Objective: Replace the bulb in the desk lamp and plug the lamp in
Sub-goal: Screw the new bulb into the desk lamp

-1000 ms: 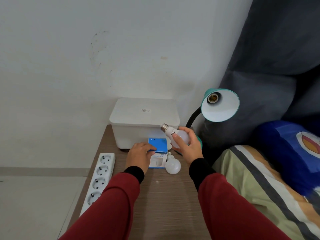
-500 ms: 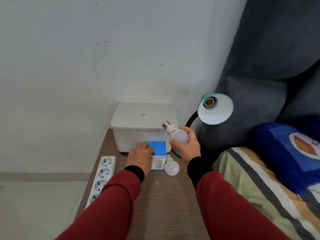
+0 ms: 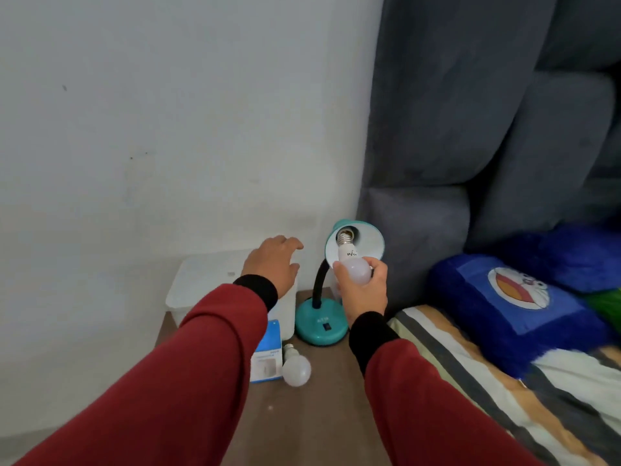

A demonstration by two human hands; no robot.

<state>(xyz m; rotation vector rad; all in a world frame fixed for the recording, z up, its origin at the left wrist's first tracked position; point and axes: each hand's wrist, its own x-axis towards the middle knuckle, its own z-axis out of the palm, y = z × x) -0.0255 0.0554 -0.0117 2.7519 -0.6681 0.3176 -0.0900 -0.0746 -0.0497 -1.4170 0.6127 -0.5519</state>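
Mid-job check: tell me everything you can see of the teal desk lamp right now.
The desk lamp has a glossy round teal base with a small dark switch, a black bent gooseneck and a teal shade, white inside, tilted toward the camera. It stands at the back of the wooden table, beside a white box. The right hand holds a white bulb with its screw cap at the socket; whether it is seated cannot be told. No cord shows.
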